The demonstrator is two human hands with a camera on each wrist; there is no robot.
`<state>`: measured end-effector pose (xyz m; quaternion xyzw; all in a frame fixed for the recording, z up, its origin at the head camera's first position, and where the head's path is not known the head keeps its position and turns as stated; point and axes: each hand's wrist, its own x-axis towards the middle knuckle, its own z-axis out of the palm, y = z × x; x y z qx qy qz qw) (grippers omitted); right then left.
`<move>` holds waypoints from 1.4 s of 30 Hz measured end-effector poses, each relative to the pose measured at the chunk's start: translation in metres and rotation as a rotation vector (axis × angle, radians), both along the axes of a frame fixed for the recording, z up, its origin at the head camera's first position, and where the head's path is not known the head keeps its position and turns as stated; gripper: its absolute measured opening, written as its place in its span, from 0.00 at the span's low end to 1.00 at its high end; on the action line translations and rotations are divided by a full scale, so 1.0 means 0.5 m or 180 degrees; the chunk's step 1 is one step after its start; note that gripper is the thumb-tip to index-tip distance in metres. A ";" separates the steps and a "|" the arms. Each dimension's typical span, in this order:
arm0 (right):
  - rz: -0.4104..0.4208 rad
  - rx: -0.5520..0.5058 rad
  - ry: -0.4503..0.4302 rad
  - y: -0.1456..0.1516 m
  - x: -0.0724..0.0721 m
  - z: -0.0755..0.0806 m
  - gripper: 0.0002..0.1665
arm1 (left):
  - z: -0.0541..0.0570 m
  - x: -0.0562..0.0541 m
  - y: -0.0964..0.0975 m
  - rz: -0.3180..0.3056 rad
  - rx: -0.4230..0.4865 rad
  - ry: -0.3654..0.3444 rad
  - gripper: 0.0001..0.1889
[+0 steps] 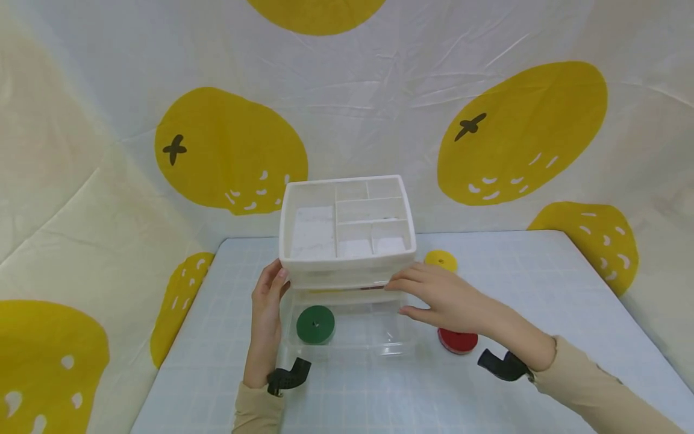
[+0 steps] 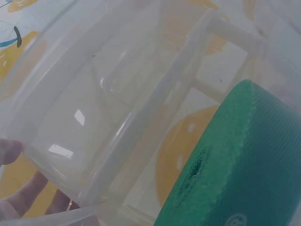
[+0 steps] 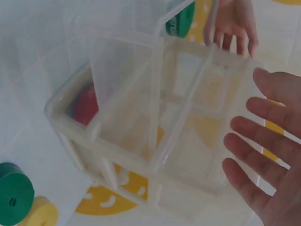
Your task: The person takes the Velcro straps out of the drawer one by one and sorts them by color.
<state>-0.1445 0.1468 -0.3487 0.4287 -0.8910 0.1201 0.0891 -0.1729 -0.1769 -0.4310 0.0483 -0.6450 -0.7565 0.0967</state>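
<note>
A white storage box [image 1: 347, 260] with an open compartment tray [image 1: 313, 232] on top stands in the middle of the table. Below its front, a see-through drawer [image 1: 374, 328] sticks out, with a green roll [image 1: 315, 325] lying at its left. My left hand [image 1: 267, 304] holds the box's left front corner, thumb in front and fingers along the side. In the left wrist view, clear walls and a textured green roll [image 2: 235, 160] fill the foreground. My right hand [image 1: 434, 295] rests at the right front corner, its fingers [image 3: 263, 155] spread over the box's edge.
A yellow roll [image 1: 440, 260] lies right of the box, and a red roll [image 1: 458, 340] sits nearer the front, partly under my right wrist. A cloth with yellow fruit prints [image 1: 233, 150] hangs behind the table [image 1: 520, 271].
</note>
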 end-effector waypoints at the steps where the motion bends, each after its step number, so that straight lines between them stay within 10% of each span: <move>1: 0.0060 -0.0008 0.0023 -0.008 -0.002 0.002 0.24 | -0.001 0.000 0.000 -0.0008 0.0012 0.0014 0.22; 31: 0.0717 0.0933 -0.0440 -0.208 -0.054 -0.025 0.25 | -0.005 -0.002 0.002 -0.0025 0.0047 0.0025 0.21; 42: 0.0818 0.1450 -0.0189 -0.282 -0.067 -0.058 0.30 | 0.001 -0.005 -0.001 -0.0040 0.0122 0.0034 0.21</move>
